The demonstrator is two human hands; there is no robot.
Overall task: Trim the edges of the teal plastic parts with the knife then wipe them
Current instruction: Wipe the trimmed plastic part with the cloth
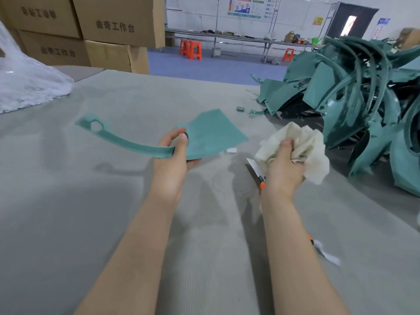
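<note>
Left hand [175, 153] clamped on the teal part [211, 133], thumb on top near a round hole, fingers curled beneath; the part is held clear above the desk [113, 223], centre of scene. The part consists of a flat panel to the right of the grip and a long curved arm running left, ending in a ringed hole. Right hand [284, 164] closed round a crumpled cream cloth [302, 146], raised just right of the part and apart from it. Knife [253, 165] under the right wrist: bare blade pointing far-left, orange handle running near-right beneath the forearm; cannot tell whether the hand touches it or it lies free on the desk. Small white scrap [231, 150] on the desk between part and cloth. Pile [352, 98] of further teal parts heaped at the right, far side. Small grey object [240, 108] on the desk just left of the pile. Clear plastic wrap [27, 83] at the far left edge. Boxes [113, 26] stacked beyond the desk, far left. Orange stools [193, 50] on the blue floor behind
</note>
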